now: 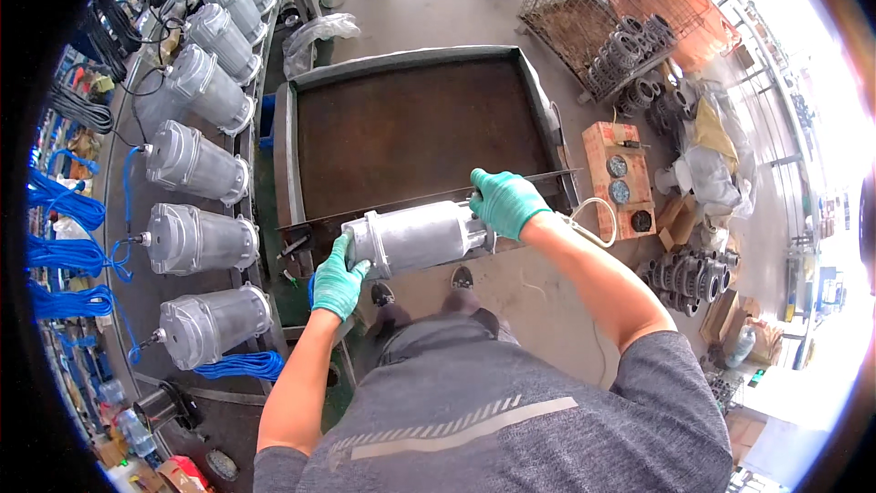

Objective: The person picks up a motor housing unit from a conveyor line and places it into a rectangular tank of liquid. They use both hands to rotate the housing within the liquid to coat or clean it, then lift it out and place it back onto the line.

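A silver cylindrical pump motor (pixel 412 236) lies on its side across the near edge of a large metal tray, in front of my body. My left hand (pixel 338 283), in a green glove, grips the flanged rim at its left end, with the thumb along the near side. At the other end, my right hand (pixel 507 203), gloved the same way, wraps over the narrower ribbed part. The palm side of the right hand is hidden. A thin straight bar (pixel 429 194) runs across the tray just behind the motor.
The brown-bottomed tray (pixel 401 56) has raised grey walls. Along the left, similar motors (pixel 203 239) with coiled blue cables (pixel 68 256) line a bench. To the right stand an orange-red box (pixel 598 151) with round parts, a wire cage (pixel 570 9) and stacked metal castings (pixel 693 278).
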Demonstrator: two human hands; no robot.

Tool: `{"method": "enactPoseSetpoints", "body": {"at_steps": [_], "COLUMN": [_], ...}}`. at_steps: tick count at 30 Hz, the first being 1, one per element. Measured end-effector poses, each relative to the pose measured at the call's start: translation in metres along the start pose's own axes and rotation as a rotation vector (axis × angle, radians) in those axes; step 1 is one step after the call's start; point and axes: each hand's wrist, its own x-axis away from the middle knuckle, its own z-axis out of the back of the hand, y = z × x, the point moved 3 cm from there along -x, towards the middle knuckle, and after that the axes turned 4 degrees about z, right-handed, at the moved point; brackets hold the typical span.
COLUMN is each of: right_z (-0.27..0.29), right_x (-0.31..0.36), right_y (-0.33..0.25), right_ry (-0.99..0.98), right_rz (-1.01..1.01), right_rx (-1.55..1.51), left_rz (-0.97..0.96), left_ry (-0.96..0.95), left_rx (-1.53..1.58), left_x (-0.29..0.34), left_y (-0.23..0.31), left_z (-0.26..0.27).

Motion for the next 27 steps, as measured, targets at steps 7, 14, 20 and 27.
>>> {"method": "enactPoseSetpoints", "body": {"at_steps": [7,14,20,27], "right_z": [0.002,-0.002,0.003,0.021], "right_x": [0.002,0.004,0.006,0.06], "right_y": [0.0,0.006,0.011,0.131], "right_ry": [-0.031,0.053,-0.098,-0.06], "right_rz": [-0.043,0.013,0.049,-0.13], "right_rx": [-0.023,-0.063,-0.126,-0.175], "left_rz": [0.001,-0.016,-0.097,-0.016], "left_ry": [0.001,-0.009,0.018,-0.022], "left_rx": [-0.023,0.01,0.067,0.06], "left_x": [0.001,0.001,-0.003,-0.001], "left_y": [0.002,0.006,0.0,0.005], "left_z": [-0.001,0.0,-0.004,-0.005]}}
